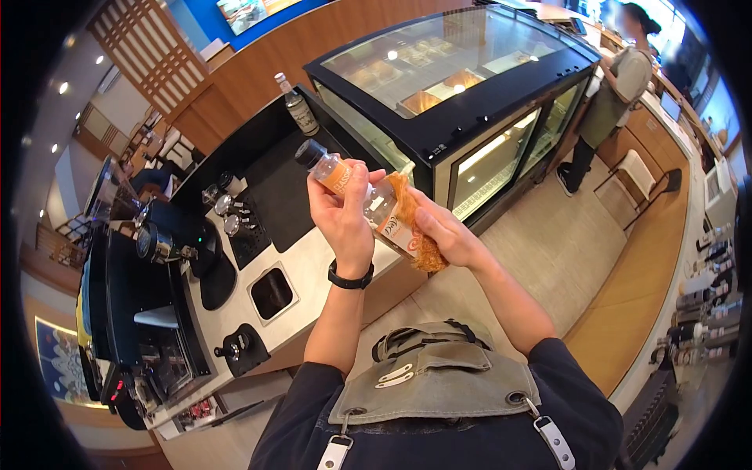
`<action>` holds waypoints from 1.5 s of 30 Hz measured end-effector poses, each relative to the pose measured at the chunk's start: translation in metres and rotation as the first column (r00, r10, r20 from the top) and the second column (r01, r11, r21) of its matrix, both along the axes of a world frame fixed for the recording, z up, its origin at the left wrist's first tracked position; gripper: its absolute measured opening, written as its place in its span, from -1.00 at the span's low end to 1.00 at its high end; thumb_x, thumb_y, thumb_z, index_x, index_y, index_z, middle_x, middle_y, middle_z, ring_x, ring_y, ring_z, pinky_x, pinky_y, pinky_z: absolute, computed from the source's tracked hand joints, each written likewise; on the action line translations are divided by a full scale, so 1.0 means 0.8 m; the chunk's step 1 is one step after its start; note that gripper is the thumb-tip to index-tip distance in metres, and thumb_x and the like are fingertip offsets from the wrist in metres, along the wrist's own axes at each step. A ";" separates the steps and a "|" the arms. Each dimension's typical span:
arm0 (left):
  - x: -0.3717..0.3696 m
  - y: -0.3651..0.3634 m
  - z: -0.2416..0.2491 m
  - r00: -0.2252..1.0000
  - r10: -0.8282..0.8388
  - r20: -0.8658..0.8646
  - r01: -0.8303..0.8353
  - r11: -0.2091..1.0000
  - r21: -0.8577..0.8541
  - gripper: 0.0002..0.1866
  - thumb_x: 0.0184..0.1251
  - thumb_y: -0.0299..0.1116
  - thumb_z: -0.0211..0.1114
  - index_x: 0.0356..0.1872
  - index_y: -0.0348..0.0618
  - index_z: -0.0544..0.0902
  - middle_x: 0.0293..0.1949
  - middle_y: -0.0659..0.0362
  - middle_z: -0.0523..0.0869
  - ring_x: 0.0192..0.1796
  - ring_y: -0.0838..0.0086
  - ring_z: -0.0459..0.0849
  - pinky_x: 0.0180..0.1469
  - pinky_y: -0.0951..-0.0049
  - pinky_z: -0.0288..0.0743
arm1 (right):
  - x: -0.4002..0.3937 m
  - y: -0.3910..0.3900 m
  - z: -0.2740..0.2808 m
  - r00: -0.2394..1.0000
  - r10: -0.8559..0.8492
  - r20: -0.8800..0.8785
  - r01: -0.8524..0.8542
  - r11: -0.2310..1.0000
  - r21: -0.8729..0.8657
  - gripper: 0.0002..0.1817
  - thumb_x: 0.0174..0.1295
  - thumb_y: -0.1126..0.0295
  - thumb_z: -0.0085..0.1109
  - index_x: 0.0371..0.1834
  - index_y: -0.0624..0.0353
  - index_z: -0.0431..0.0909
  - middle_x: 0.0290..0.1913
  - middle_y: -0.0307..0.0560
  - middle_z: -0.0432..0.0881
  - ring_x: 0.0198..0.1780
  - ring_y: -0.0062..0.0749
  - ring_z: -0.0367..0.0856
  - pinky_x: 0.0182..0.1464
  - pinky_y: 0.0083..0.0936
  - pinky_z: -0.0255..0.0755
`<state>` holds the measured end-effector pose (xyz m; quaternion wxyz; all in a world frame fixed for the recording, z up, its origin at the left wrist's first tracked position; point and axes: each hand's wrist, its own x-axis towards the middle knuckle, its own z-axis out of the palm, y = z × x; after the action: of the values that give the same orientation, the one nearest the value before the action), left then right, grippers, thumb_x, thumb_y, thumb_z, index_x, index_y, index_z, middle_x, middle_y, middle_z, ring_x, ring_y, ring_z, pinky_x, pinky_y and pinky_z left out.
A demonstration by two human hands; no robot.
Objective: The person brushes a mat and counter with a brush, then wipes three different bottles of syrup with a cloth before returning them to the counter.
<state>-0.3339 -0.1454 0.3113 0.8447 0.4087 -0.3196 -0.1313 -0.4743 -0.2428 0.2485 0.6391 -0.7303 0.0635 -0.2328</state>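
Note:
A clear bottle (378,210) with a black cap and an orange-and-white label is tilted in front of my chest, over the counter's edge. My left hand (345,207) is wrapped round its neck end, just under the cap. Against the bottle's lower end, my right hand (448,235) presses a fuzzy orange-brown cloth (427,254). The cloth covers part of the bottle's base and side. Some of the label's lettering is hidden by my fingers.
A second bottle (298,106) stands on the black mat (282,164) by the glass display case (470,70). Left are a coffee machine (149,313), a square counter opening (272,294) and a tamper (231,350). A person in an apron (607,110) stands beyond the case.

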 end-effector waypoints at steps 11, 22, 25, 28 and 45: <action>0.007 -0.022 -0.021 0.987 0.060 0.150 -0.054 0.998 -0.044 -0.62 0.48 -0.52 0.33 0.23 -0.25 0.44 -0.07 0.07 0.69 -0.22 0.22 0.85 0.06 0.01 0.78 | 0.026 -0.039 -0.092 0.992 0.093 0.087 -0.124 0.544 0.830 -0.38 0.68 -0.07 -0.16 0.42 0.28 0.47 0.22 -0.04 0.70 0.08 -0.38 0.75 0.18 -0.46 0.61; 0.018 -0.028 -0.043 0.963 0.260 0.070 -0.250 0.961 -0.122 -0.59 0.49 -0.51 0.29 0.27 -0.26 0.38 -0.04 0.04 0.67 -0.20 0.13 0.86 0.03 0.00 0.78 | -0.025 0.029 -0.097 0.964 -0.233 0.127 -0.042 0.340 0.939 -0.47 0.73 0.09 -0.19 0.56 0.18 0.29 0.42 -0.03 0.56 0.38 -0.25 0.60 0.42 -0.20 0.50; 0.021 -0.026 -0.042 0.972 0.221 0.076 -0.208 0.967 -0.148 -0.60 0.50 -0.51 0.27 0.26 -0.25 0.39 -0.04 0.05 0.67 -0.18 0.13 0.86 0.05 0.02 0.77 | -0.016 0.040 -0.099 0.946 -0.277 0.170 -0.047 0.400 0.915 -0.45 0.69 0.07 -0.07 0.54 0.21 0.30 0.37 -0.08 0.58 0.32 -0.32 0.62 0.34 -0.23 0.56; 0.024 -0.018 -0.040 0.978 0.204 0.052 -0.195 0.971 -0.141 -0.56 0.46 -0.53 0.31 0.27 -0.25 0.38 -0.06 0.04 0.68 -0.17 0.17 0.84 0.08 0.05 0.75 | 0.000 0.040 -0.116 0.966 -0.205 0.158 -0.074 0.366 0.928 -0.45 0.68 0.07 -0.04 0.51 0.24 0.34 0.32 -0.05 0.62 0.29 -0.31 0.65 0.33 -0.23 0.57; 0.178 0.052 -0.074 0.929 -0.324 0.180 0.302 0.943 0.139 0.08 0.21 0.08 0.64 0.56 -0.22 0.17 0.58 -0.14 0.33 0.54 0.13 0.42 0.59 0.04 0.25 | 0.157 0.093 -0.132 0.958 -0.286 0.027 0.081 0.359 0.930 -0.51 0.61 0.10 0.10 0.32 0.32 0.52 0.19 -0.01 0.70 0.17 -0.28 0.73 0.27 -0.28 0.61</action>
<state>-0.1913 -0.1034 0.2524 0.7530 0.4088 -0.4565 -0.2398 -0.3490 -0.1685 0.1429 0.9085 -0.2152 0.2042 -0.2945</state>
